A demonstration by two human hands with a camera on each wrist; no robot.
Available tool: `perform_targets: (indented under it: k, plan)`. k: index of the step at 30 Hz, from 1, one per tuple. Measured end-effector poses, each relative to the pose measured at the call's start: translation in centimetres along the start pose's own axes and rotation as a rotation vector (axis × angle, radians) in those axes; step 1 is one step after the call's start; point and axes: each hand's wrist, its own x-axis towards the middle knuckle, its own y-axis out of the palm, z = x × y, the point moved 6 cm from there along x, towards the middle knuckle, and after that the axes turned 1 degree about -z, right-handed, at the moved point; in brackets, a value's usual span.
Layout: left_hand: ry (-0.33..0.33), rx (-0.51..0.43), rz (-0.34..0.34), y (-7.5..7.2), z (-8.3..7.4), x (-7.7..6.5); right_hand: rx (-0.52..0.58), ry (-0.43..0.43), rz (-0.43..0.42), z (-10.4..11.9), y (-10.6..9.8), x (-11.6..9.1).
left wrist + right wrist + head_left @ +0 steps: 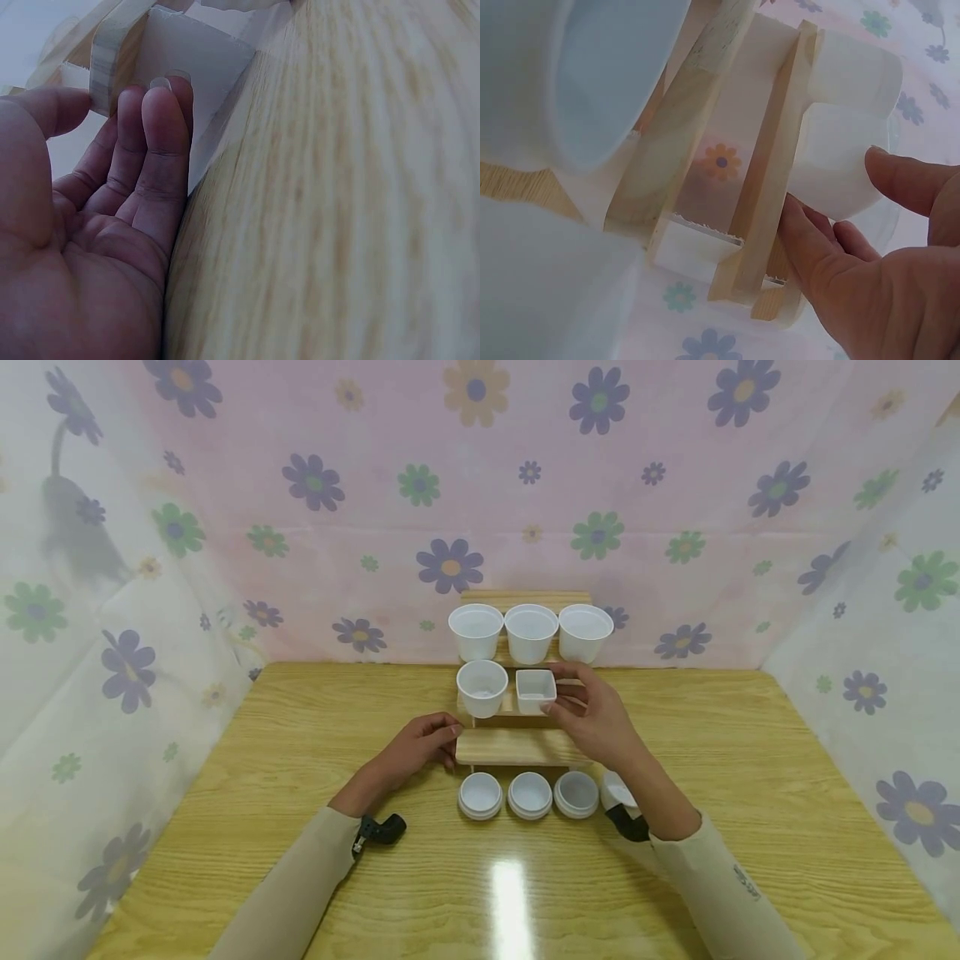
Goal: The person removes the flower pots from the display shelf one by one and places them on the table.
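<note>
Pots (534, 692), six; bowls (529, 795), seemingly four.

So there's a yellowish wood-grain table (420, 893) under everything, with a bright glare streak (512, 910) on the near side, around the middle. Along the far edge hangs a pinkish backdrop (510, 510) with a faint horizontal crease, plus paler, whiter side cloths left (45, 693) and right (862, 610). They're all covered in purple flowers (450, 566), green flowers (597, 536) and some peachy-orange flowers (477, 390). Oh, and a soft grey shadow (78, 527) falls on the left cloth, toward the far end.
</note>
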Motion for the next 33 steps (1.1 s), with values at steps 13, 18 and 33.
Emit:
perform_targets:
  k: [13,18,33]
  plan:
    - [0.0,-0.005,-0.001,-0.1,0.1,0.0,0.044,-0.012,0.009,-0.1,-1.0,-0.7]
    - [0.0,0.0,0.003,0.0,0.2,0.1,0.042,-0.015,0.022,-0.1,-1.2,-1.0]
    - [-0.004,0.009,-0.001,-0.2,0.3,0.1,-0.008,-0.007,0.049,-0.5,-3.3,-3.2]
